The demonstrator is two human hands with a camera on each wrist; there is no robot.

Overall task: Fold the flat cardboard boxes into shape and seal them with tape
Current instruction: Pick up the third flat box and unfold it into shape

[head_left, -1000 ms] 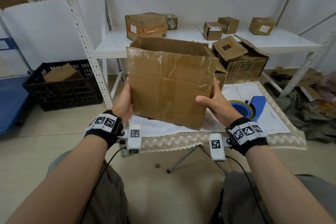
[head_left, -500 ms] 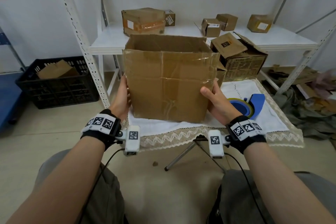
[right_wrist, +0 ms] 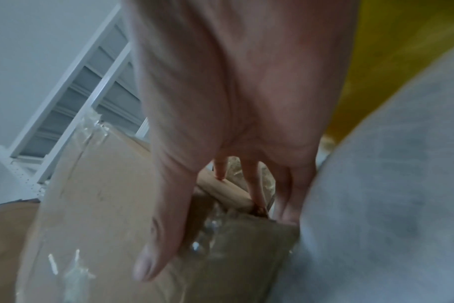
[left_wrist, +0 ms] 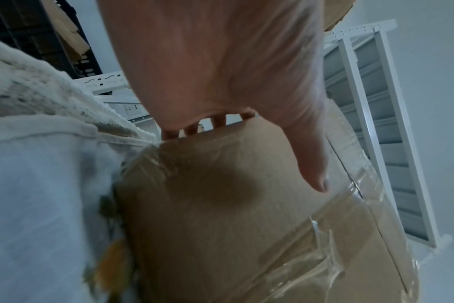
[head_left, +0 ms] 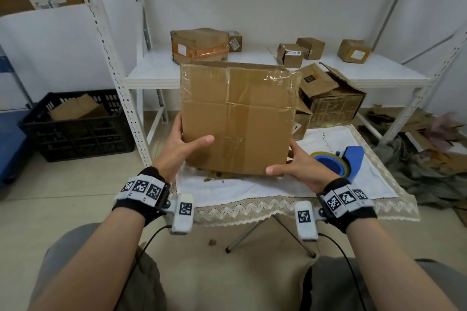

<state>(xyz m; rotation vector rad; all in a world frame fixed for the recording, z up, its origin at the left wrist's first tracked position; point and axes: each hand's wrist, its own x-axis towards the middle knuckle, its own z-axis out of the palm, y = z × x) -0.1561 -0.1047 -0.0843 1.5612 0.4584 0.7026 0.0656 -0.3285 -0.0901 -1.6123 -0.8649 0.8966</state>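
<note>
A worn brown cardboard box [head_left: 236, 118] with strips of clear tape is held tilted above the small cloth-covered table [head_left: 252, 189], one broad taped face turned toward me. My left hand [head_left: 182, 145] grips its left lower edge, thumb across the near face and fingers behind. My right hand [head_left: 295, 166] grips the lower right corner, thumb along the bottom edge. The left wrist view shows the thumb [left_wrist: 311, 164] lying on the taped box [left_wrist: 220, 215]. In the right wrist view the thumb [right_wrist: 163, 235] presses the box corner [right_wrist: 233, 246]. A blue tape dispenser [head_left: 338, 159] lies just right of the box.
White metal shelving [head_left: 379, 73] behind carries several small sealed boxes [head_left: 199, 44]. An open printed box [head_left: 331, 98] stands at the table's far right. A black crate [head_left: 75, 124] with cardboard sits on the floor at left. Cardboard scraps and cloth [head_left: 424, 159] lie at right.
The box has been tipped so its open top no longer shows and a flat taped face is toward me. Both hands shifted lower, thumbs now over the near face and bottom edge.
</note>
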